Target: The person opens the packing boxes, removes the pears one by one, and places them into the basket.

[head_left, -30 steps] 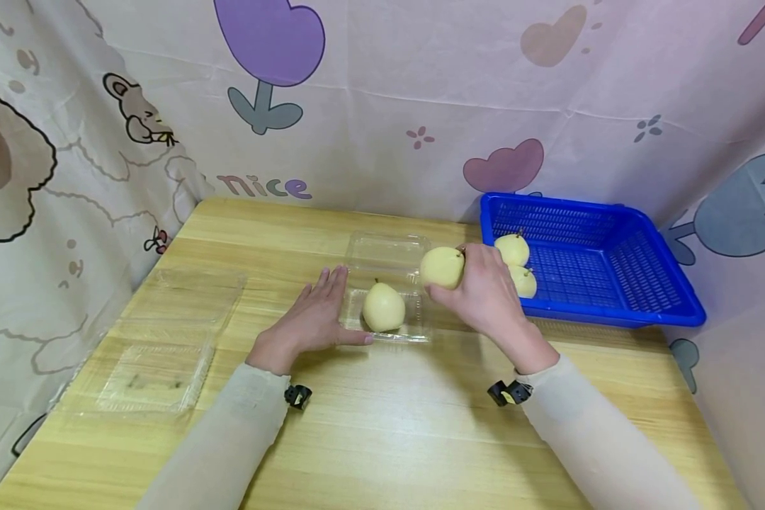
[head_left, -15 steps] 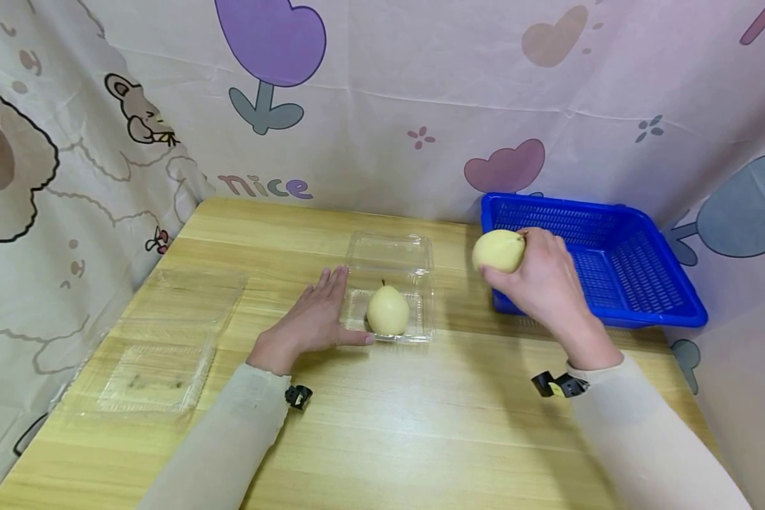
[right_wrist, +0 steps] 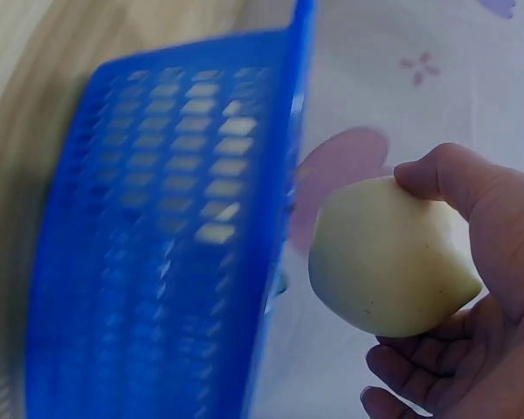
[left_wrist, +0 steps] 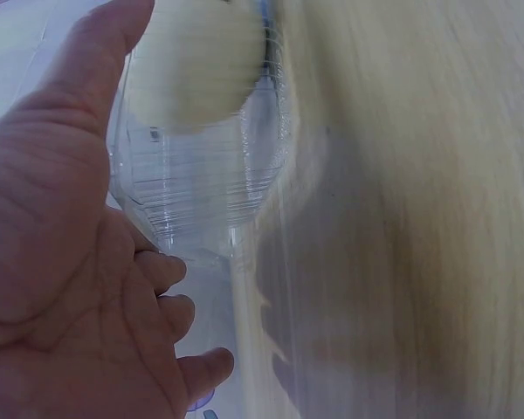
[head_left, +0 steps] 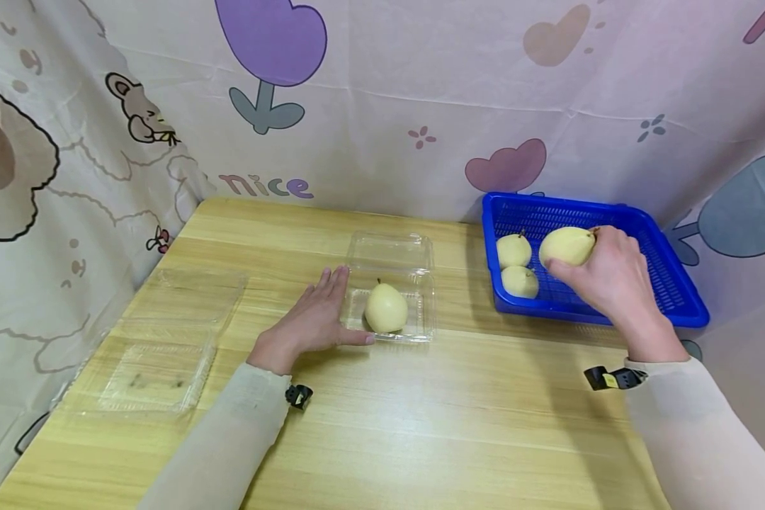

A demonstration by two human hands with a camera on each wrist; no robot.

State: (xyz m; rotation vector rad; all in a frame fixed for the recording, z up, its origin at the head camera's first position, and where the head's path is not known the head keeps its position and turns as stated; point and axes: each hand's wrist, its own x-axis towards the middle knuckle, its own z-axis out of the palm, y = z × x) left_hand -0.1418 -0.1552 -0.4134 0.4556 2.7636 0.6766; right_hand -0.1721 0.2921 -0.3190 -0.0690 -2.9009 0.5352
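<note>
My right hand [head_left: 615,273] grips a pale yellow pear [head_left: 566,246] above the blue basket [head_left: 602,315]; the right wrist view shows this pear [right_wrist: 389,257] between thumb and fingers, beside the basket's slotted wall [right_wrist: 157,227]. Inside the basket, two more pears [head_left: 519,282] sit against its left side. My left hand [head_left: 309,319] lies with extended fingers along the left side of an open clear plastic clamshell box [head_left: 423,304], its thumb at the front edge. One pear [head_left: 385,309] stands in that box's tray, stem up. In the left wrist view the pear [left_wrist: 196,65] is blurred.
A second clear clamshell box [head_left: 159,354] lies open on the left of the wooden table [head_left: 382,439]. Behind the table hangs a printed curtain [head_left: 382,127], with more curtain along both sides.
My right hand has carried its pear rightward from beside the clamshell box to over the basket. The pear in the box rocked slightly. My left hand has stayed in place.
</note>
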